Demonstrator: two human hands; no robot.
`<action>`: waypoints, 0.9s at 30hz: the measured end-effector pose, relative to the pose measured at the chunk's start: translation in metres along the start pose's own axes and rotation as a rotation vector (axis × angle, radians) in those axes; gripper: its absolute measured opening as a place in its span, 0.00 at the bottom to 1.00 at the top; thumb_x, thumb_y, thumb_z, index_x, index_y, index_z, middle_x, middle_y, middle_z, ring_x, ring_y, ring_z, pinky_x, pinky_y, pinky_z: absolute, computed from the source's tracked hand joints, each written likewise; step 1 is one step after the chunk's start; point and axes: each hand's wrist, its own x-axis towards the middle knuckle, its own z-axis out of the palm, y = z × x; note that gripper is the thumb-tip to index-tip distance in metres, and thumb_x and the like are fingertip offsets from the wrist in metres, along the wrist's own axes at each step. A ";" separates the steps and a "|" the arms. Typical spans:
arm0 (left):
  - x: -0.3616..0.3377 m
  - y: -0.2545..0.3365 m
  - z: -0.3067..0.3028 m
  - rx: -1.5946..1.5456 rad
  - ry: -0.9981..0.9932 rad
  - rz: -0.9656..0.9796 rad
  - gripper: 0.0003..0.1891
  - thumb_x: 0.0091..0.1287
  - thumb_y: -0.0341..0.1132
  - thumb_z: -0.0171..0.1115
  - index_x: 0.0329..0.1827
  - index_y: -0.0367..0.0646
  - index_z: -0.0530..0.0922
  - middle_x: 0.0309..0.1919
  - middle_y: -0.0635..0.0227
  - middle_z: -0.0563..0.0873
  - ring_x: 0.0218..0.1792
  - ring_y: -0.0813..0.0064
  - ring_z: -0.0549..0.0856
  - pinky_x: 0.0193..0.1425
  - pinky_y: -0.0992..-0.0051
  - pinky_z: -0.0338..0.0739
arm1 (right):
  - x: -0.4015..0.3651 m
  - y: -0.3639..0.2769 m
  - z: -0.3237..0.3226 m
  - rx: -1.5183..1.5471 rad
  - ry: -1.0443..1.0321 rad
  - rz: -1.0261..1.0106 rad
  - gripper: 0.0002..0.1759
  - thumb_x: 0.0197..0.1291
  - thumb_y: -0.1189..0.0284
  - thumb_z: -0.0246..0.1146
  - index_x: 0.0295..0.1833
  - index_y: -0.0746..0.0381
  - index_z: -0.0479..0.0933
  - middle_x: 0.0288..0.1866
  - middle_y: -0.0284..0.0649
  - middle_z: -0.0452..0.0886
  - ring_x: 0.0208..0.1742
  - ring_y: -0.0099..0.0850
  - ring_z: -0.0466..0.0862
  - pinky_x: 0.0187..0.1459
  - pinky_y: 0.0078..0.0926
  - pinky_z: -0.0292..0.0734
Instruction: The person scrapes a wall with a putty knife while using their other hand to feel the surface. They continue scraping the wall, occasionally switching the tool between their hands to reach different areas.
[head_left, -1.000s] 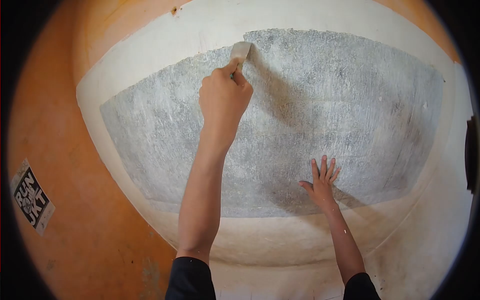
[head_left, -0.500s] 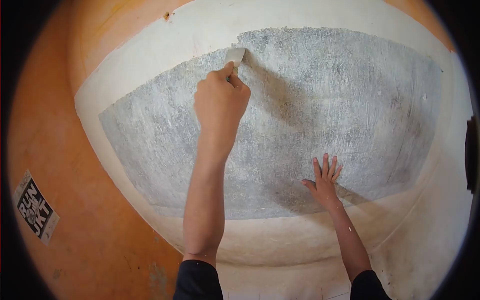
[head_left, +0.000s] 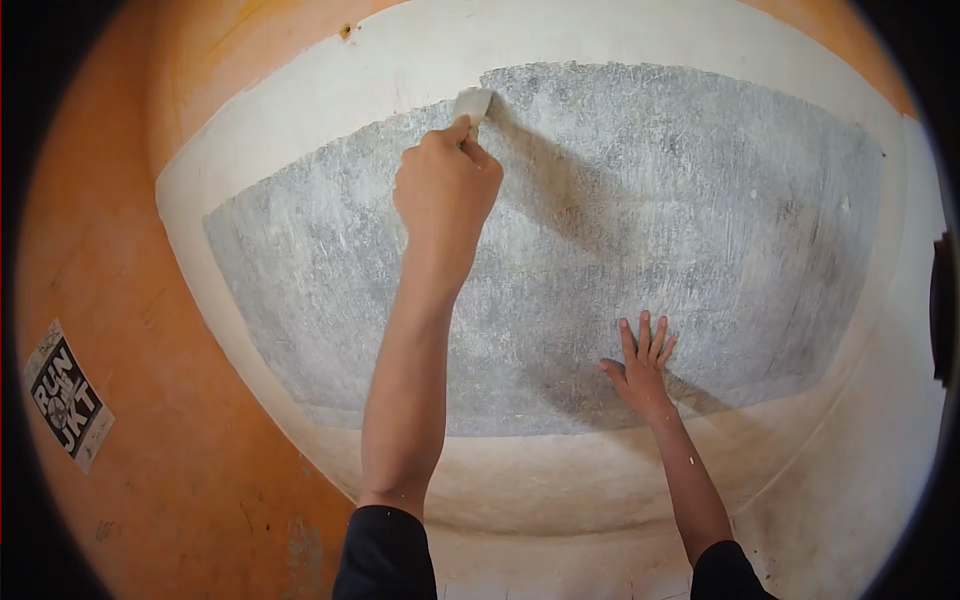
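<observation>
Raised high on the wall, my left hand is closed around the handle of a scraper. The scraper's flat metal blade meets the wall where the white coat ends and the grey, rough patch begins; fingers cover most of its handle. Lower and to the right, my right hand lies flat against the grey patch with its fingers spread, holding nothing. A shadow from my left hand falls across the patch.
A white band borders the grey patch along the top and sides. Orange wall lies to the left, bearing a black-and-white sticker. A dark object stands at the right edge.
The view has shifted slightly. The scraper's blade stays near the same notch in the white edge, tilted a little differently. My right hand remains flat on the wall.
</observation>
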 end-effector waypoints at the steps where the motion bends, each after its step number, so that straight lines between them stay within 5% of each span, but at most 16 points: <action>1: 0.000 0.001 0.002 0.001 0.008 0.000 0.16 0.69 0.34 0.60 0.56 0.49 0.89 0.24 0.54 0.88 0.24 0.61 0.87 0.33 0.64 0.79 | 0.002 0.000 -0.001 0.008 -0.010 -0.017 0.46 0.71 0.44 0.57 0.86 0.49 0.48 0.88 0.52 0.31 0.84 0.65 0.27 0.72 0.78 0.20; 10: 0.001 0.001 0.004 0.084 0.019 0.020 0.16 0.70 0.36 0.58 0.56 0.48 0.88 0.28 0.49 0.89 0.29 0.51 0.88 0.39 0.60 0.82 | 0.000 0.002 0.002 -0.005 -0.029 -0.009 0.45 0.72 0.45 0.56 0.86 0.50 0.48 0.88 0.51 0.31 0.84 0.65 0.27 0.73 0.76 0.19; 27: 0.000 0.003 0.002 0.039 0.015 0.006 0.16 0.70 0.36 0.58 0.56 0.48 0.88 0.25 0.52 0.88 0.26 0.55 0.88 0.35 0.62 0.81 | -0.001 0.003 0.003 0.031 -0.062 0.002 0.44 0.73 0.44 0.54 0.86 0.50 0.47 0.88 0.52 0.31 0.83 0.65 0.25 0.73 0.74 0.16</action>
